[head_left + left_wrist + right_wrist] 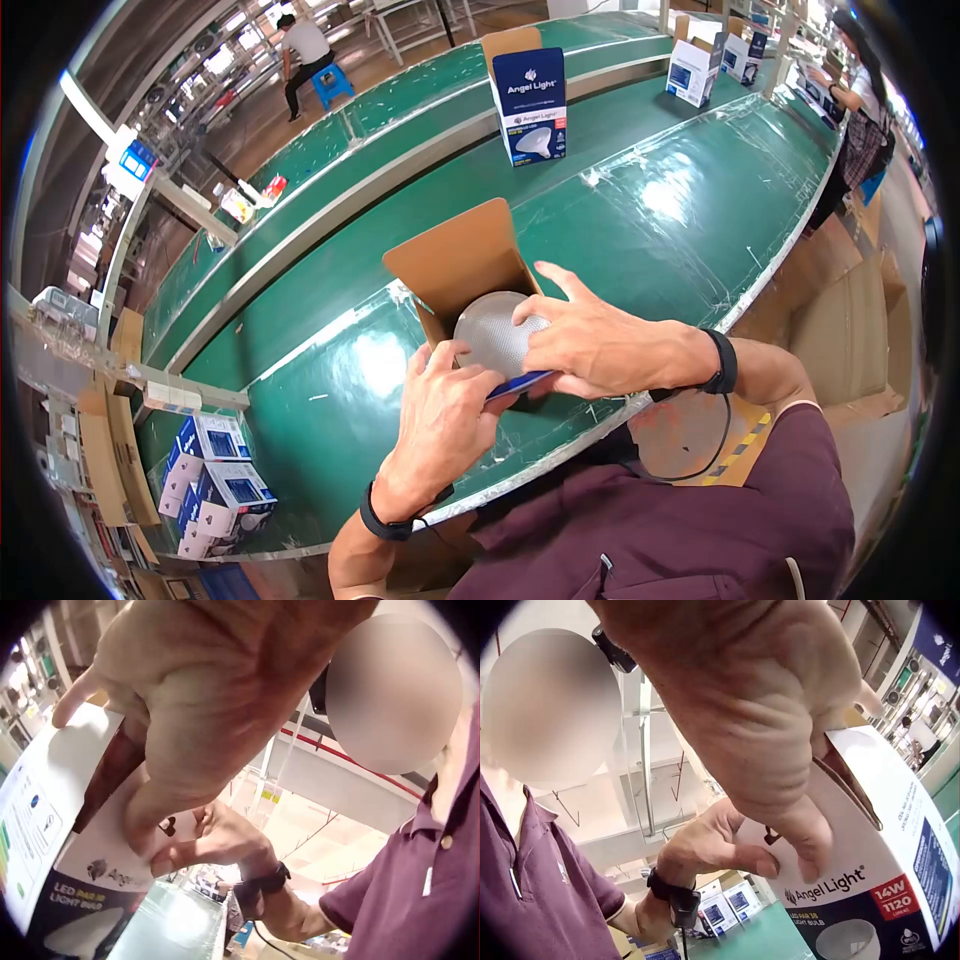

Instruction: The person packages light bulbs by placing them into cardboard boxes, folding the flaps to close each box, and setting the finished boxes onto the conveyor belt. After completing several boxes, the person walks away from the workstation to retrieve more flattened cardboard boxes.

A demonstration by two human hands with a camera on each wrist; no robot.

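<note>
An open light bulb box (455, 250) stands on the green bench with its brown inner flap raised. Inside it sits a bulb with a round, textured lens (488, 330). My left hand (445, 410) grips the near left of the box, thumb outside on the front panel and fingers over the rim. On the right, my right hand (600, 345) holds the same front wall, its thumb (814, 847) on the printed face and its fingers reaching over the lens. The front panel (829, 889) bows outward between the two thumbs.
Another Angel Light box (530, 110) stands upright across the bench, with more boxes (693, 72) at the far right. Several packed boxes (225, 480) sit at the left end. A metal rail (340, 205) runs along the bench. One person sits behind; another works at the right.
</note>
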